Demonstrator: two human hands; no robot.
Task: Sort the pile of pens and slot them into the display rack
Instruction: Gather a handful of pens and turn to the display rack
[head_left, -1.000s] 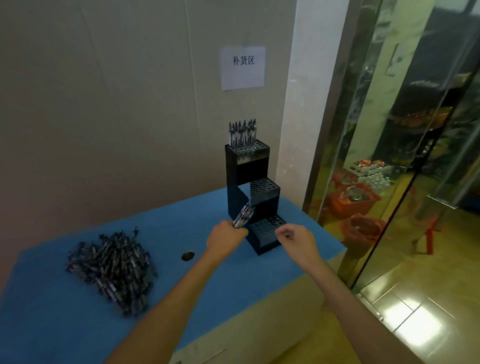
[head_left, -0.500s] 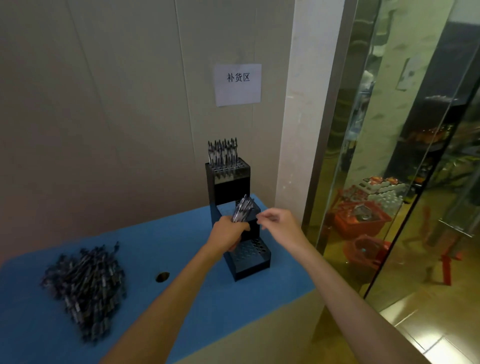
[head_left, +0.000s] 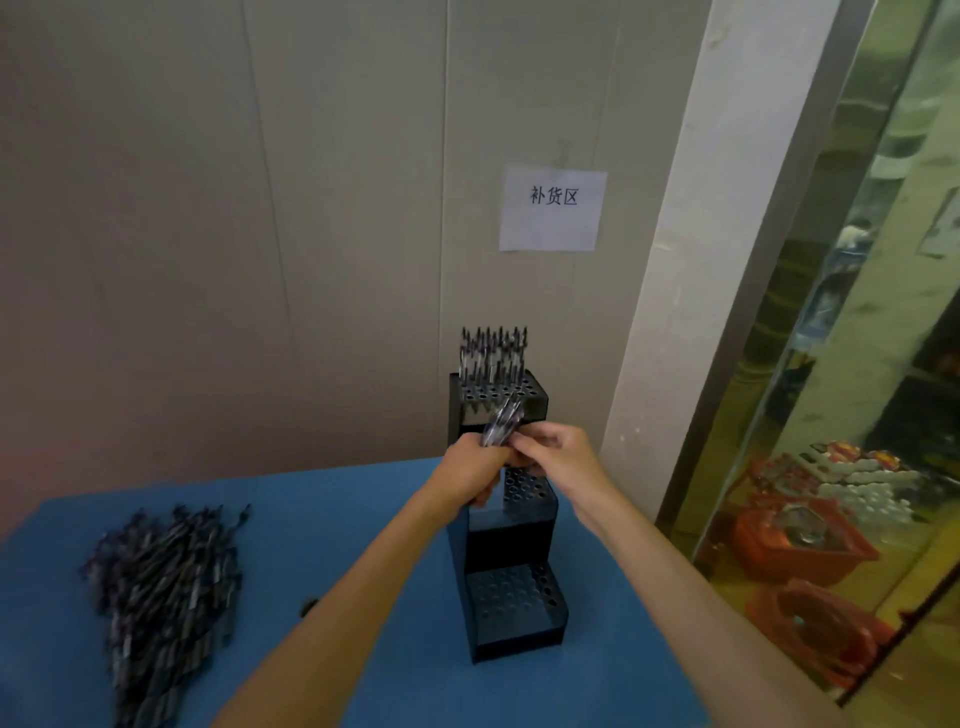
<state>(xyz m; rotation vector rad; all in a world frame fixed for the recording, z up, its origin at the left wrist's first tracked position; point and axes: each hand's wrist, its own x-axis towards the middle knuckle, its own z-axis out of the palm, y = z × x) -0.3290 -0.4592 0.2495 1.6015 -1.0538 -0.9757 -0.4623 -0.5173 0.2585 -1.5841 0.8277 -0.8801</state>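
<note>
Now our left hand (head_left: 470, 470) grips a bunch of pens (head_left: 503, 425) — our right hand (head_left: 558, 457) pinches one beside the black rack (head_left: 511, 618).

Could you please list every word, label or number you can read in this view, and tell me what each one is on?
"补货区": printed in black on the white paper sheet stuck to the wall above the black display rack.
Markings on the pens in the pile and in the rack: too small and blurred to read.
</note>
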